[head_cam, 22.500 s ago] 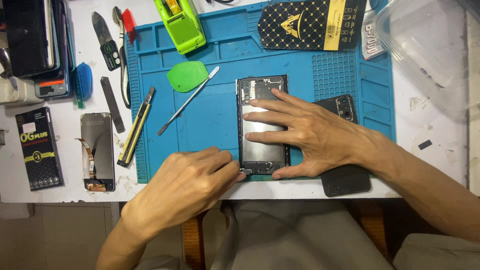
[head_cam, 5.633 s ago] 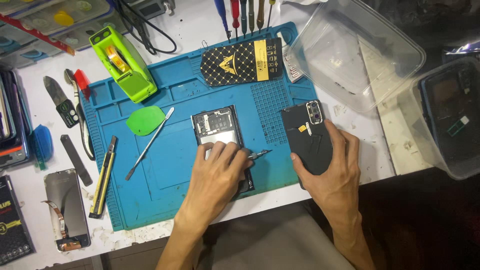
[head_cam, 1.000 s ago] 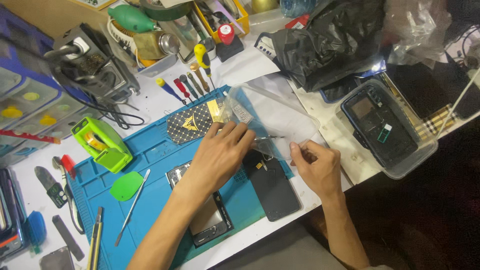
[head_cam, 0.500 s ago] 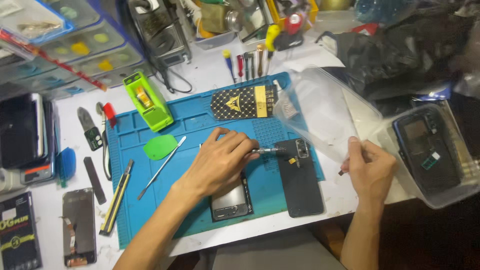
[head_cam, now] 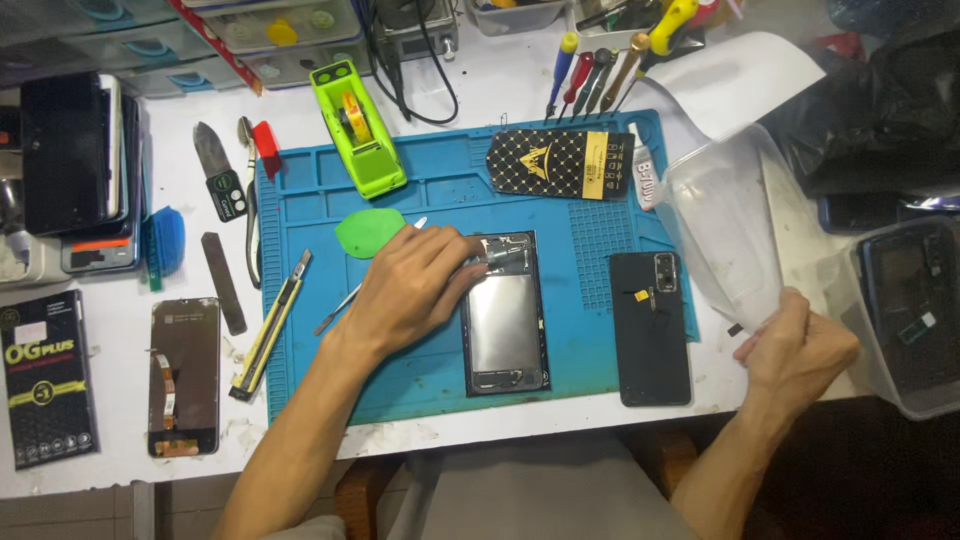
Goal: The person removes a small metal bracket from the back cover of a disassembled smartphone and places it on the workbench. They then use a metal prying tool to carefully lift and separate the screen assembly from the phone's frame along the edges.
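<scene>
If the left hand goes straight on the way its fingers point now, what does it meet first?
The left hand points right, fingertips already at the top of the opened phone. Beyond it, probably the black back cover.

Place: phone repair workshop | Evidence: blue repair mat (head_cam: 440, 380) on white worktop (head_cam: 120, 470); screwdrivers (head_cam: 595, 80); opened phone (head_cam: 505, 320); spare screen (head_cam: 183, 375); parts drawers (head_cam: 270, 30)

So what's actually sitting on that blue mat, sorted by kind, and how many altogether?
Opened phone under the left hand: 1
Black back cover: 1
Green tape dispenser: 1
Green pick: 1
Black and gold card: 1
Yellow utility knife: 1
Thin metal pry tool, partly hidden by the hand: 1
Total: 7
</scene>
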